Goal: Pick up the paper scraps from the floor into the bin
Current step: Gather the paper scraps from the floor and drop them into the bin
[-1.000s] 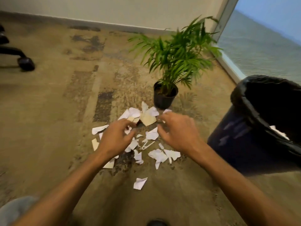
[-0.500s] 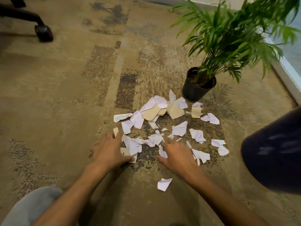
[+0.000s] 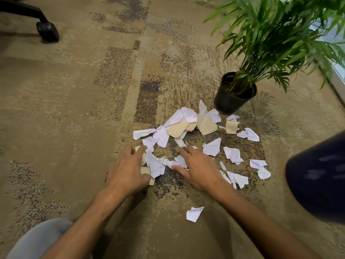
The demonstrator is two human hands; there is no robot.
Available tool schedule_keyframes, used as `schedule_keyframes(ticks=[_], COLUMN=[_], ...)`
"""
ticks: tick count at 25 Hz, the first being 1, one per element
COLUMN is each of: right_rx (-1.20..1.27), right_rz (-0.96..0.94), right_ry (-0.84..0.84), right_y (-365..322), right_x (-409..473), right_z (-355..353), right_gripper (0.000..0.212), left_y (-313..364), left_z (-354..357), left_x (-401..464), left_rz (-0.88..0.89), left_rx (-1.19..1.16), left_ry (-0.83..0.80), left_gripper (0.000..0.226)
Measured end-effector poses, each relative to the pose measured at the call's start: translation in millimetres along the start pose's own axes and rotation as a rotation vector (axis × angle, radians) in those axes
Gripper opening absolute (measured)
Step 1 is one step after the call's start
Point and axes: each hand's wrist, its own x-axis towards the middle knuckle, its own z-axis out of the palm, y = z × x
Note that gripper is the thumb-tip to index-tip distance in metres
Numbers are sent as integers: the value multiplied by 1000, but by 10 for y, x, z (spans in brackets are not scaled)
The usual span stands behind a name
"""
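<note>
Several white and cream paper scraps [image 3: 188,126] lie scattered on the patterned carpet, most of them in front of the plant pot. My left hand [image 3: 128,169] lies flat over scraps at the pile's near left edge, fingers spread. My right hand [image 3: 197,169] reaches in from the right with straight fingers, touching a small bunch of scraps [image 3: 168,162] between the two hands. One lone scrap [image 3: 194,214] sits nearer to me. The dark blue bin [image 3: 317,176] shows only its side at the right edge; its opening is out of view.
A potted palm in a black pot [image 3: 231,98] stands just beyond the scraps, its leaves spreading over the upper right. An office chair's leg and caster [image 3: 47,31] are at the far left. My grey-clad knee [image 3: 37,238] shows at the bottom left.
Both hands have come closer together, sweeping scraps toward the middle. My view has moved in closer to the floor, and the bin has slid further toward the right edge.
</note>
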Motion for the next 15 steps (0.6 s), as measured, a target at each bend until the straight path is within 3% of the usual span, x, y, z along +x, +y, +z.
schedule_keyframes(ticks=[2, 4, 7, 12, 15], right_rx=[-62, -91, -75, 301, 149], right_rz=[-25, -78, -139, -77, -189], right_ry=[-26, 10, 67, 173, 261], right_y=[-56, -72, -59, 4, -86], right_x=[-33, -45, -41, 126, 497], right_z=[29, 84, 102, -236, -360], right_gripper=[58, 40, 19, 25, 27], left_y=[19, 37, 46, -5, -39], left_z=[20, 88, 186, 151, 140], left_x=[3, 55, 102, 178, 212], left_rz=[132, 240, 303, 354, 292], left_rx=[92, 176, 203, 154, -22], left_ry=[-5, -69, -28, 158, 218], left_gripper=[86, 84, 63, 39, 32])
